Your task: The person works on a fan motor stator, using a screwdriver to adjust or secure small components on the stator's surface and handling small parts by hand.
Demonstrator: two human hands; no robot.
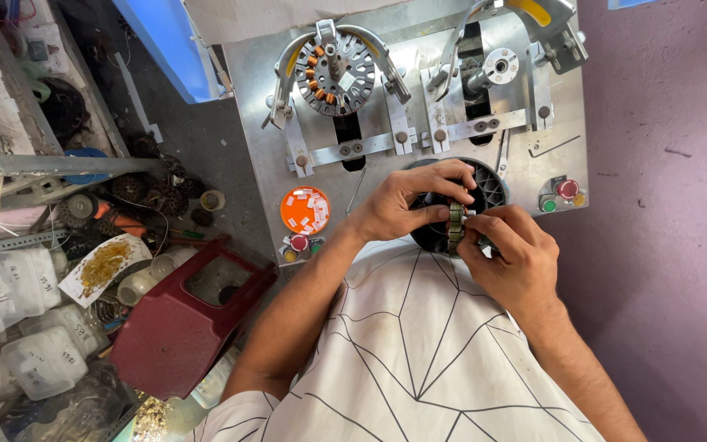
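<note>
Hands meet over the lower middle of a metal winding machine panel [484,176]. The left hand [403,205] curls its fingers over the top of a small stator core [455,227], thumb underneath, holding it edge-on so its stacked laminations show. The right hand [511,255] pinches the same core from the right with thumb and forefinger closed on its rim; the other fingers are folded in. The core sits just in front of a black ribbed round housing [491,190] set in the panel, and whether it touches the housing cannot be told. Up on the left of the panel, a larger stator with copper coils [335,74] is clamped in a fixture. An orange disc [304,210] with white slips lies at the lower left of the panel, with coloured push buttons [299,243] just below it. A dark red plastic stool [175,327] stands well apart at the left.
</note>
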